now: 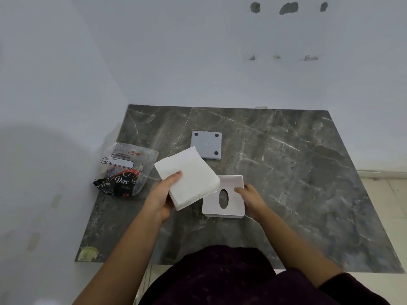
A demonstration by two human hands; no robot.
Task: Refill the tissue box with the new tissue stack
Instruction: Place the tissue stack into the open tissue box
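A white stack of tissues [189,177] is held tilted above the dark marble slab, with my left hand [164,194] gripping its near left corner, thumb on top. The white tissue box [230,204] lies upside down just to the right, its open side up and the oval slot showing through its floor. The stack's right edge overlaps the box's left rim. My right hand [248,198] grips the box's right wall. The grey base lid [206,145] with dark round feet lies flat farther back.
A clear plastic tissue wrapper with a dark Dove pack [125,170] in it lies at the slab's left edge by the wall. The marble slab [297,172] stretches to the right. White walls close in behind and on the left.
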